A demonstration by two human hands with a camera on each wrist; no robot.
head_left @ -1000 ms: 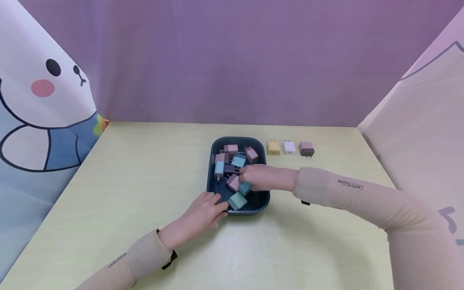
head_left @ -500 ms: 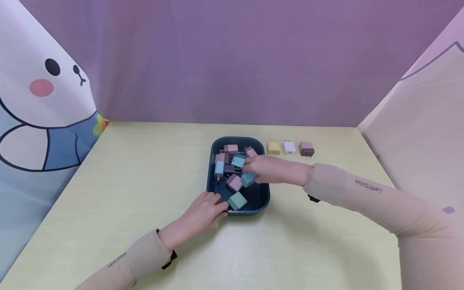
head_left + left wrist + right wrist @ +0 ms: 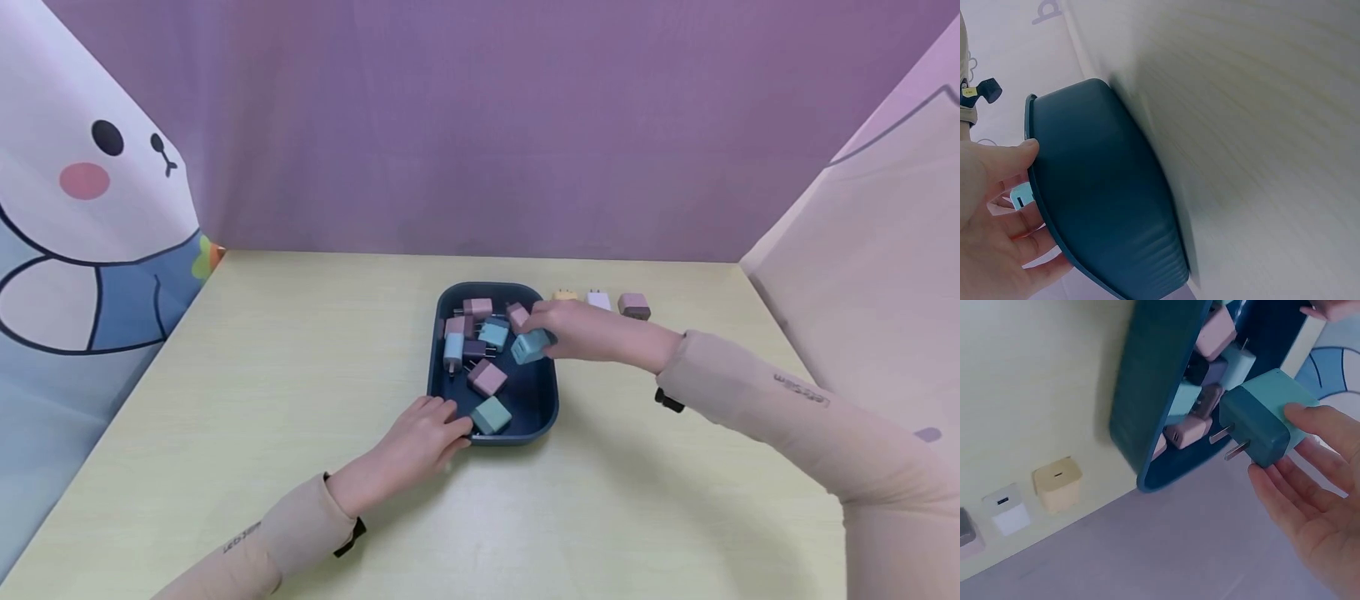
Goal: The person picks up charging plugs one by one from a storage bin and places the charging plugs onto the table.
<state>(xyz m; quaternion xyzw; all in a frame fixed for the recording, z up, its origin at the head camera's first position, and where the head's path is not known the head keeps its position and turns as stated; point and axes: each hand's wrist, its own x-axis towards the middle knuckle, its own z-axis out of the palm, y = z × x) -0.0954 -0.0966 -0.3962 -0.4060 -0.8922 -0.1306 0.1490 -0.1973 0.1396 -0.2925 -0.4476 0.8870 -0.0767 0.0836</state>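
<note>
My right hand (image 3: 581,329) pinches a two-tone teal charger plug (image 3: 1263,419) between thumb and fingers, over the right side of a dark blue tray (image 3: 543,408). In the right wrist view the plug's two metal prongs stick out away from the palm. My left hand (image 3: 420,437) holds the tray's near left corner by the rim, thumb at the outside in the left wrist view. Inside the tray lie several more charger plugs, among them a pale green one (image 3: 491,415), a pink one (image 3: 487,377), a light blue one (image 3: 453,350) and a dark purple one (image 3: 476,350).
Right of the tray, a row on the table (image 3: 300,350) holds a yellow charger plug (image 3: 1059,484), a white one (image 3: 1009,509) and a purple-pink one (image 3: 634,305). My right hand partly covers this row in the head view. A purple cloth (image 3: 480,133) hangs behind the table.
My right hand has lifted the teal charger plug from among the others and carried it up and rightward toward the tray's right rim. The left hand stays on the tray corner.
</note>
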